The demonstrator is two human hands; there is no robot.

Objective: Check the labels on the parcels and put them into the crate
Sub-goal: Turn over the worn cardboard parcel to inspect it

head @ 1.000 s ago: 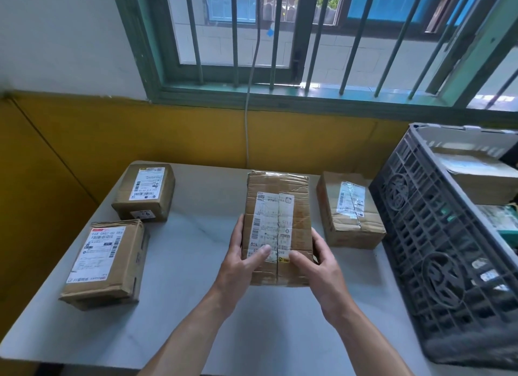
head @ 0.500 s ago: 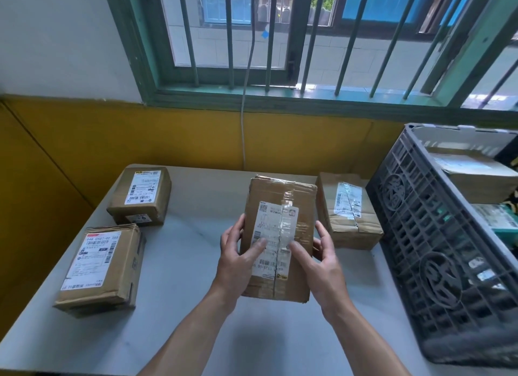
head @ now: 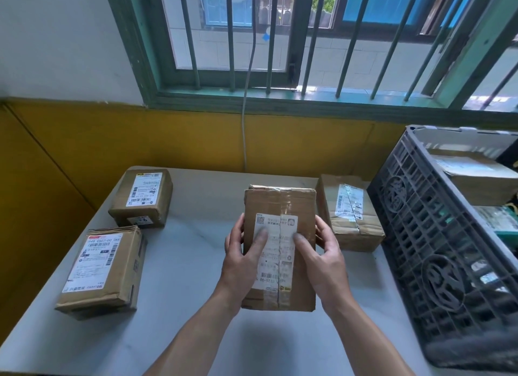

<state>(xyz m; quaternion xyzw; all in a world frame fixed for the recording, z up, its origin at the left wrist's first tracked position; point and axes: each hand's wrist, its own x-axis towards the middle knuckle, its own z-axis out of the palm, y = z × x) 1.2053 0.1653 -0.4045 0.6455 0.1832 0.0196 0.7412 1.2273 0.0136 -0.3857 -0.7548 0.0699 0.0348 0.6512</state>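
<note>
A brown cardboard parcel (head: 280, 207) with a white label (head: 276, 252) facing me is lifted above the table's middle. My left hand (head: 241, 261) grips its left edge, thumb on the label. My right hand (head: 325, 261) grips its right edge, thumb also on the label. Three more labelled parcels lie on the table: one at the back left (head: 141, 197), one at the near left (head: 102, 272), one at the back right (head: 350, 211). The dark grey plastic crate (head: 426, 235) stands at the right with parcels (head: 473, 176) inside.
The grey table (head: 182, 305) meets a yellow wall (head: 168, 140) at the back and left. A barred window (head: 280, 39) is above, with a cable (head: 245, 118) hanging down the wall. The crate's tall side wall rises right beside the back-right parcel.
Both hands have lifted the middle parcel off the table and tilted its label up toward me. My thumbs have slid higher on the label. The other parcels have not moved.
</note>
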